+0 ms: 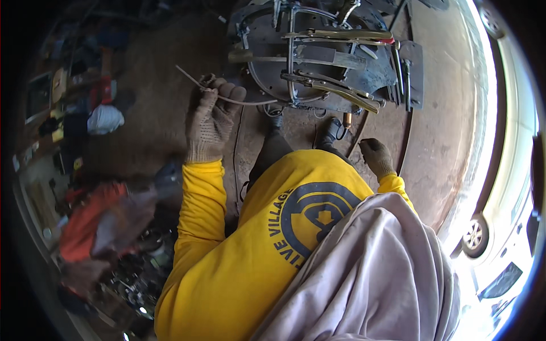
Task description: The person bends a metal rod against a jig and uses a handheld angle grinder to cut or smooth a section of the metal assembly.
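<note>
My left hand (213,116), in a grey-brown knit glove, is closed round a thin, slightly bent rod (247,103). One end of the rod sticks out to the upper left. The other reaches the near left edge of a dark metal worktable (264,42). On the table lies a round metal-bar frame (253,71), with brassy locking pliers (335,89) gripping its near part and a second pair of locking pliers (341,36) farther back. My right hand (377,157), also gloved, hangs low to the right of my body. Its fingers are curled, and their inside is hidden.
A hammer (407,59) and several bars lie at the table's right. A wooden-handled tool (347,120) hangs at its near edge. Cables (236,153) cross the floor. Red cloth (91,221) and blurred metal parts (136,278) lie left. A light-coloured vehicle (512,142) stands right.
</note>
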Tool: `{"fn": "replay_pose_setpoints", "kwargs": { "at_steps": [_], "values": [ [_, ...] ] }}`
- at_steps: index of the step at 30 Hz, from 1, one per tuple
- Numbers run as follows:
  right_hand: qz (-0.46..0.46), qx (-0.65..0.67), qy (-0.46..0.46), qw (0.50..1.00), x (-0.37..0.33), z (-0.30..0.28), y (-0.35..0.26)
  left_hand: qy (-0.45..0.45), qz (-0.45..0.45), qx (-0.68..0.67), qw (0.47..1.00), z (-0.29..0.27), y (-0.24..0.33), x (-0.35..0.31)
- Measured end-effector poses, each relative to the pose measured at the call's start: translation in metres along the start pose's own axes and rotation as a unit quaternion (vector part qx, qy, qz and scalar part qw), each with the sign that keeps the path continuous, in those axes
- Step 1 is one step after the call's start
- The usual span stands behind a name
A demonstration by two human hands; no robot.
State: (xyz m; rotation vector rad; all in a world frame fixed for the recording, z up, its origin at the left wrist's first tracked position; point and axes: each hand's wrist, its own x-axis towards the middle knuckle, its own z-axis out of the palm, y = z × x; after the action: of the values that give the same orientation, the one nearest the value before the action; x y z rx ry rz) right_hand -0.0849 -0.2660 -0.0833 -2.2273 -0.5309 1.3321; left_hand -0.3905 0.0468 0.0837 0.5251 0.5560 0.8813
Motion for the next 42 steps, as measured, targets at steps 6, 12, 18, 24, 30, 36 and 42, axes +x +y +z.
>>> {"fn": "replay_pose_setpoints", "kwargs": {
  "at_steps": [6,12,18,24,30,36,42],
  "values": [
    [-0.013,0.077,-0.081,0.994,-0.064,0.044,-0.132,-0.043,-0.134,-0.016,0.990,-0.028,-0.026,0.044],
    [-0.044,0.297,-0.104,0.948,-0.073,0.123,-0.199,-0.035,-0.217,-0.006,0.976,-0.036,-0.040,0.065],
    [-0.066,0.481,-0.099,0.869,-0.065,0.159,-0.249,-0.035,-0.343,-0.053,0.937,-0.042,-0.021,0.074],
    [-0.090,0.520,-0.052,0.848,-0.053,0.177,-0.250,-0.122,-0.334,-0.050,0.933,-0.054,-0.027,0.082],
    [-0.234,0.366,0.013,0.900,-0.043,0.191,-0.235,-0.069,-0.290,0.001,0.954,-0.054,-0.026,0.083],
    [-0.106,0.555,-0.037,0.824,-0.040,0.193,-0.234,-0.088,-0.295,0.018,0.951,-0.052,-0.028,0.087],
    [-0.111,0.513,-0.011,0.851,-0.036,0.196,-0.230,-0.079,-0.298,0.025,0.951,-0.059,-0.033,0.092]
  ]
}}
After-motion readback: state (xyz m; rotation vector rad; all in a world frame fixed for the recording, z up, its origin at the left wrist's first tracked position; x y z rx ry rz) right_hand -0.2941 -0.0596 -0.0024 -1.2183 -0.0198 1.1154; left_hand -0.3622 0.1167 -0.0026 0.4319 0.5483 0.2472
